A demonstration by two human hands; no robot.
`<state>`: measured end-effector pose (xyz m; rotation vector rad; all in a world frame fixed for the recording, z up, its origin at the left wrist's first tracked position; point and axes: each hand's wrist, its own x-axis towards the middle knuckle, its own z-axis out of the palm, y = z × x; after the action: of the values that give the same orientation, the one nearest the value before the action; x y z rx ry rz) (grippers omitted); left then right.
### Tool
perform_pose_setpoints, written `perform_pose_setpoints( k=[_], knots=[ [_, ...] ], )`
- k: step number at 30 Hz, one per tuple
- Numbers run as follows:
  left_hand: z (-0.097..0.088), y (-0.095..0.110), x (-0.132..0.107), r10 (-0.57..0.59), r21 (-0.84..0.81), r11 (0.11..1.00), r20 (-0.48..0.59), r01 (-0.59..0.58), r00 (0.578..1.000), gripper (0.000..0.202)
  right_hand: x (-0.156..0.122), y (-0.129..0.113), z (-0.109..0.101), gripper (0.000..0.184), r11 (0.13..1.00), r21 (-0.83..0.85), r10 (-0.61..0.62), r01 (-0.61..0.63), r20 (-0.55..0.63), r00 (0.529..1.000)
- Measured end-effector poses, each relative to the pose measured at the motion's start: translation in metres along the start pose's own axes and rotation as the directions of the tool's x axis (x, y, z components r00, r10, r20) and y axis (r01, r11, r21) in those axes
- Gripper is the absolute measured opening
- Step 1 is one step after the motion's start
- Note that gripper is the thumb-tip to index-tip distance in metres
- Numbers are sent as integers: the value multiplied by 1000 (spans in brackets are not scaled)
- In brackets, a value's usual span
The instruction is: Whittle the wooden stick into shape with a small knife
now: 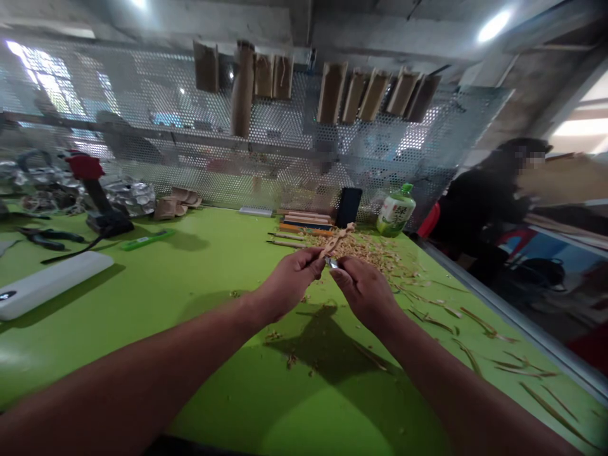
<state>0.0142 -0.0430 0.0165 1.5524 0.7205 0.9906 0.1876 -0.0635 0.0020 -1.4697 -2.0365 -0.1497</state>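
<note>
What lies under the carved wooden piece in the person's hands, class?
Under the carved wooden piece, a heap of pale wood shavings covers part of the green workbench; the surface beneath the heap cannot be seen.

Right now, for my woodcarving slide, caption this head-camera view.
Left hand grips a carved wooden piece, right hand a small blade, above shavings on a green workbench.

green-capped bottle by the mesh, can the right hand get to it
Probably yes: only loose wood shavings lie between the right hand and the bottle, but that hand is pinching a small blade.
</note>
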Motion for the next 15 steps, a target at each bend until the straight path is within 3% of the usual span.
perform_pose_setpoints(
  k=[15],
  knots=[
    [0, 1, 1, -3, 16, 1000, -1, 3, 1000, 31, 0, -2, -2, 52, 1000, 28, -15, 14, 9, 1000]
  ],
)
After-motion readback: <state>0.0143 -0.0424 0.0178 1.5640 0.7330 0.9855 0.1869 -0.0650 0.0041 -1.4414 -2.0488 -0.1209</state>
